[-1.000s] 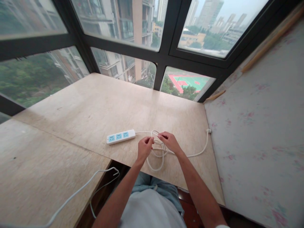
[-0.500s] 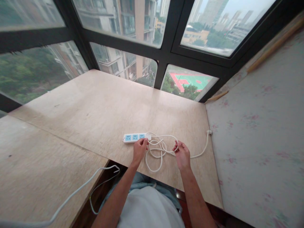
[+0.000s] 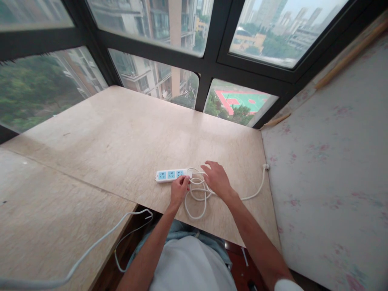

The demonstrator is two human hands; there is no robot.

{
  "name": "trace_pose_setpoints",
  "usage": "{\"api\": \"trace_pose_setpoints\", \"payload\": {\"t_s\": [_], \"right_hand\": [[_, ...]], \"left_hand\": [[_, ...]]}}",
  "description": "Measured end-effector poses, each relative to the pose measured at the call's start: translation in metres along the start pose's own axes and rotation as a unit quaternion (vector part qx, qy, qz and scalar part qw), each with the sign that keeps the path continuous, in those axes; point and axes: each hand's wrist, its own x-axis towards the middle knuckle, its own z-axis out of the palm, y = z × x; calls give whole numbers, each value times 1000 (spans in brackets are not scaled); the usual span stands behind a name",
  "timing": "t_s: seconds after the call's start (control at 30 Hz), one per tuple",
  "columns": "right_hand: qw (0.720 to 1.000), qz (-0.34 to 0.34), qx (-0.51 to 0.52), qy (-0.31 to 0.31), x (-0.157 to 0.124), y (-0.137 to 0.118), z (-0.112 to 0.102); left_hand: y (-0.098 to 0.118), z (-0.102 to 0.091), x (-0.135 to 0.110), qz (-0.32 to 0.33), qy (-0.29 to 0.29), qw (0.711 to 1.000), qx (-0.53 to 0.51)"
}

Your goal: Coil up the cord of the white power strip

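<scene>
Two bare hands are at work from where I stand, one grip closed and the other loose. The left hand (image 3: 178, 190) has its thumb and fingertips pinched together on a white cord (image 3: 195, 218), right at the end of the power strip (image 3: 168, 175). The right hand (image 3: 217, 178) is turned palm down, its fingers apart and bent a little, over the coils; whether its fingertips touch the cord I cannot tell. Both forearms reach forward from the body and draw together toward the hands, the right one slanting in more sharply.

There is one power strip, white, with three blue sockets in a row, lying flat on the tabletop (image 3: 145, 129) just left of the hands. Its cord falls in several overlapping loops between and below the hands; I cannot count them surely. From there it runs right to one plug (image 3: 266, 167) at the foot of the flowered wall (image 3: 327, 194).

A second white cord (image 3: 91, 248) crosses the lower left and dips over the tabletop's edge. Beneath the arms are a white shirt (image 3: 194, 262) and blue trousers. Beyond the tabletop, six window panes show within dark frames (image 3: 203, 81).
</scene>
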Motion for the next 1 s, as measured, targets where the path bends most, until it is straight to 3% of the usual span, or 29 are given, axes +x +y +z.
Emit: {"api": "trace_pose_setpoints", "payload": {"t_s": [0.07, 0.17, 0.3, 0.4, 0.53, 0.63, 0.77, 0.87, 1.0], "right_hand": [[993, 8, -57, -100, 19, -5, 6], [983, 27, -88, -161, 34, -5, 13], [991, 11, -50, -122, 27, 3, 6], [995, 23, 63, -69, 14, 11, -6], [961, 52, 271, -1, -7, 22, -14], [891, 103, 437, 71, -23, 29, -13], [719, 170, 639, 213, -38, 38, -16], [609, 170, 715, 297, -46, 43, -29], [509, 144, 771, 355, -54, 53, -53]], "left_hand": [[1, -1, -1, 6, -2, 1000, 2], [4, -5, -3, 6, -3, 1000, 7], [11, -10, -8, 4, 3, 1000, -4], [19, -10, -14, 6, 3, 1000, -22], [30, -9, -18, 6, 16, 999, -35], [33, -13, -17, 6, 37, 998, -45], [29, -20, -14, 0, 48, 997, -62], [25, -21, -12, -5, 45, 995, -84], [24, -21, -8, -24, 52, 988, -144]]}}
